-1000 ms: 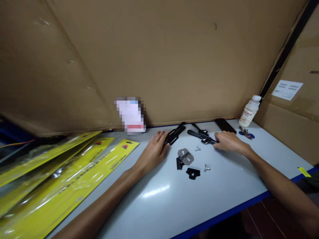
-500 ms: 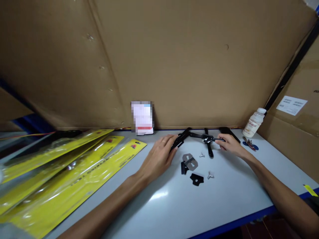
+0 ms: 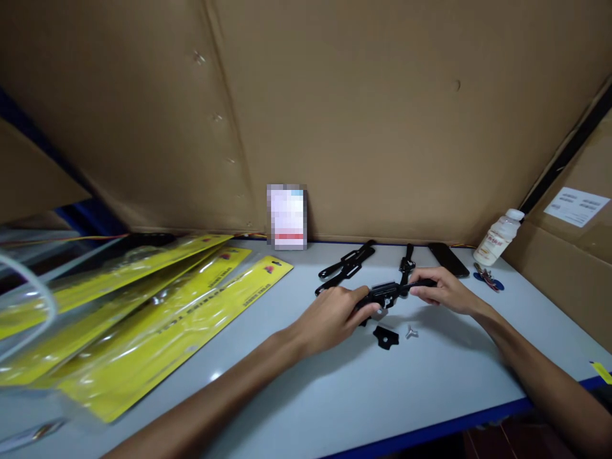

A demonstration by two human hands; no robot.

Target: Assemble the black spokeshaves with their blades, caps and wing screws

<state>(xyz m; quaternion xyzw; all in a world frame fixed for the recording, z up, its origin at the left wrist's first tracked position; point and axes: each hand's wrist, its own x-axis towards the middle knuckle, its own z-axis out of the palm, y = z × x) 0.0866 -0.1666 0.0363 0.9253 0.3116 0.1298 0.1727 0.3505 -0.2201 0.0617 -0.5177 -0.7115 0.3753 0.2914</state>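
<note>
A black spokeshave (image 3: 384, 292) with a handle at each end is held just above the table, nearly level. My left hand (image 3: 335, 315) is closed around its left handle, with the thumb along the near side. On the right handle, my right hand (image 3: 444, 290) closes with its fingers. Below the tool lie a small black plate with a hole (image 3: 386, 338) and a silver three-winged screw (image 3: 411, 331). Another black part is mostly hidden by my left hand. Black spokeshave bodies (image 3: 354, 258) lie behind my left hand, and another spokeshave (image 3: 407, 260) lies behind the held one.
Yellow blister packs (image 3: 191, 347) are stacked along the left. A blurred-out upright card or screen (image 3: 287, 217) leans against the cardboard wall (image 3: 363, 115). At the back right are a dark flat phone-like object (image 3: 448, 260), a white bottle (image 3: 498, 239) and a small blue item (image 3: 495, 284).
Both hands have come nearer with the spokeshave, and my left hand has let go of the other black bodies and taken its left handle. The grey plate has gone from sight.
</note>
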